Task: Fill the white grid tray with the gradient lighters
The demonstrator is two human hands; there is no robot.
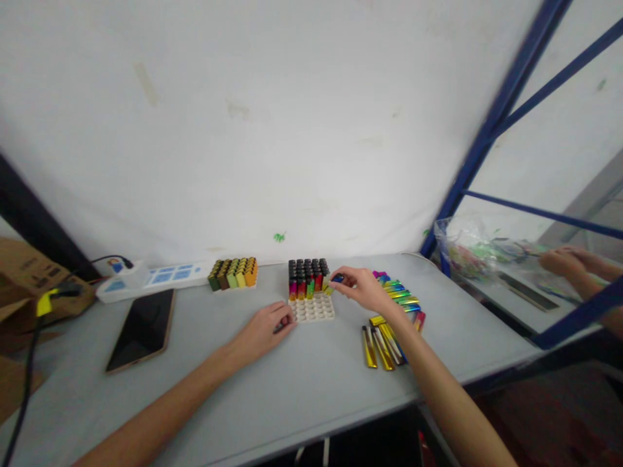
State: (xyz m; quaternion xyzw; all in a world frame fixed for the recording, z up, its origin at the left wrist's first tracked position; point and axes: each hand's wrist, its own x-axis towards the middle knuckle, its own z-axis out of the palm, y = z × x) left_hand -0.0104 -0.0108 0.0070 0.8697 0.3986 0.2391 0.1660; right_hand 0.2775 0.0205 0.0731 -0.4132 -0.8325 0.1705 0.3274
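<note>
A white tray (314,310) with round holes stands mid-table; its back rows hold upright lighters (307,267) with black tops and shiny pink, red and green bodies. My right hand (357,287) pinches a yellow-gold lighter (329,287) at the tray's right side; its lower end seems to be in a hole, though I cannot tell how deep. By the tray's front left corner, my left hand (272,324) rests with its fingers curled. Something dark shows under those fingers, too small to name. Right of the tray, loose metallic lighters (384,344) lie in a spread pile, partly behind my right forearm.
A second block of lighters (233,272) in green, yellow and orange stands at the back left. Near it are a power strip (178,274) and a phone (143,327). Blue rack posts (479,152) rise at right, with a plastic bag (462,250) and another person's hands (564,261) beyond.
</note>
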